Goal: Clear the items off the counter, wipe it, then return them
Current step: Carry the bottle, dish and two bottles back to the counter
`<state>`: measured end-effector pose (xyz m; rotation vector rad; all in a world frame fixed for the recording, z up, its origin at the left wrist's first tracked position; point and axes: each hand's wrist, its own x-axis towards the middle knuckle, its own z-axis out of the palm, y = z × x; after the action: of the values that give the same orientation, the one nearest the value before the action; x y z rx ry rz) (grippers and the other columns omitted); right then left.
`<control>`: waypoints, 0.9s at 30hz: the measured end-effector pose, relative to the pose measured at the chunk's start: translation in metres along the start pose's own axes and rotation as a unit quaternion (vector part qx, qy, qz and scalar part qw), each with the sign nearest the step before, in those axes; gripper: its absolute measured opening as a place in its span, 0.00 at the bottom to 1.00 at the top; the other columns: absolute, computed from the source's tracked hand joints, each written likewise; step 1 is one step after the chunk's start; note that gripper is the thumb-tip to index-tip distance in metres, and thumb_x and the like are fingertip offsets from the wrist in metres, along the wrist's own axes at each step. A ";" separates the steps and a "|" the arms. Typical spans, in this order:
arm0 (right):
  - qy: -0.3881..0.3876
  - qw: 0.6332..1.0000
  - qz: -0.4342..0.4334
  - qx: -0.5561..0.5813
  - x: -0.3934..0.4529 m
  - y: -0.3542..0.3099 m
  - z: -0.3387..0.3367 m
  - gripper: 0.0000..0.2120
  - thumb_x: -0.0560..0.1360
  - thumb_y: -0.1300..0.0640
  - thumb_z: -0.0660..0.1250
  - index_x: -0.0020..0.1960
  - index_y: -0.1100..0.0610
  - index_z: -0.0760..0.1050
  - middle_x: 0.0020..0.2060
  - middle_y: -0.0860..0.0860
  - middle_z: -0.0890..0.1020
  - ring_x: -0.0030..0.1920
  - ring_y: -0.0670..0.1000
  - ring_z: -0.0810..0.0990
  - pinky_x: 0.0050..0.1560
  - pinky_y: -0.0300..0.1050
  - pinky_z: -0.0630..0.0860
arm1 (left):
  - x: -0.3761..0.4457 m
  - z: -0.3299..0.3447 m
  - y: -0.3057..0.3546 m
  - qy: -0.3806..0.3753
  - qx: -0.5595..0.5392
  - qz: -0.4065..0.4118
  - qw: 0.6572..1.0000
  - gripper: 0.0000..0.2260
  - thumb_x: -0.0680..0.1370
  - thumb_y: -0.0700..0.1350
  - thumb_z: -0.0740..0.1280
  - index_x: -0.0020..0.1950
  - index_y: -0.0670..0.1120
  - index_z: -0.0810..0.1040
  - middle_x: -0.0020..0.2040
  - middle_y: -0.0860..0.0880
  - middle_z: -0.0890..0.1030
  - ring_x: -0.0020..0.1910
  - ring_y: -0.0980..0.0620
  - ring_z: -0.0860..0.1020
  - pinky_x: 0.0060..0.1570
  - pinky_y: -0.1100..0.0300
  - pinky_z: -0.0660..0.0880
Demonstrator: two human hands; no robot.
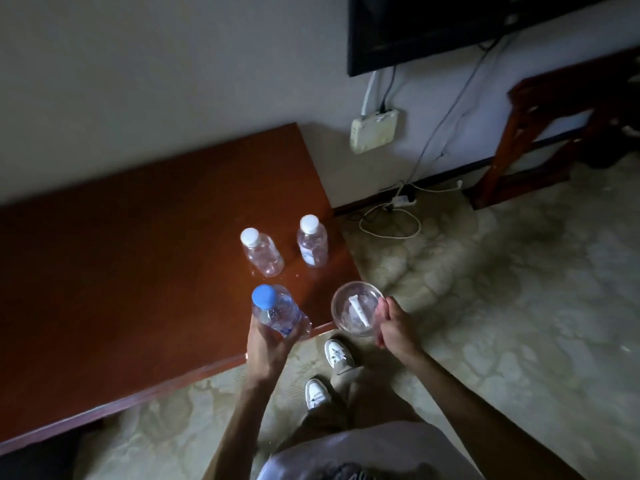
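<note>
A reddish-brown wooden counter (131, 244) runs along the wall. Two clear bottles with white caps stand near its right end: one (261, 252) on the left, one (312, 241) on the right. My left hand (268, 344) grips a clear water bottle with a blue cap (277, 311) above the counter's front right corner. My right hand (393, 323) holds a clear glass bowl (356, 308) by its right rim, just off the counter's corner. A small white tube lies inside the bowl.
A black TV (450, 26) hangs on the wall, with a white box (374, 130) and cables below it. A power strip and looped cord (398, 211) lie on the patterned carpet. A dark wooden stand (554, 133) is at the right. My white shoes (329, 372) are below.
</note>
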<state>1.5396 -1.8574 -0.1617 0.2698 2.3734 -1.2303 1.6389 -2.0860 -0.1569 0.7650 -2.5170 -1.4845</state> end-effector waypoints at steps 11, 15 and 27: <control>0.200 0.964 0.135 0.109 -0.033 0.107 -0.172 0.14 0.82 0.52 0.54 0.41 0.47 0.71 0.29 0.51 0.78 0.26 0.49 0.75 0.28 0.43 0.71 | 0.027 0.169 0.105 -0.204 0.013 0.065 0.977 0.26 0.67 0.63 0.76 0.54 0.47 0.79 0.47 0.48 0.83 0.44 0.56 0.83 0.40 0.63 0.77; 0.255 0.934 0.188 0.165 -0.019 0.163 -0.239 0.15 0.82 0.48 0.52 0.39 0.45 0.70 0.28 0.53 0.78 0.26 0.52 0.77 0.30 0.48 0.76 | 0.018 0.260 0.160 -0.267 0.007 0.053 0.962 0.24 0.64 0.55 0.80 0.53 0.45 0.80 0.44 0.51 0.84 0.42 0.61 0.82 0.42 0.64 0.77; 0.343 0.872 0.202 0.284 0.059 0.277 -0.518 0.16 0.83 0.52 0.53 0.45 0.61 0.72 0.29 0.59 0.80 0.23 0.51 0.77 0.23 0.41 0.73 | 0.016 0.578 0.368 -0.377 -0.010 0.113 0.919 0.27 0.67 0.45 0.80 0.62 0.45 0.74 0.55 0.52 0.81 0.54 0.58 0.81 0.54 0.58 0.80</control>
<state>1.4345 -1.2771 -0.1315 1.5309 2.1918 -1.7848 1.2908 -1.4958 -0.1434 -0.1711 -2.9339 -1.9798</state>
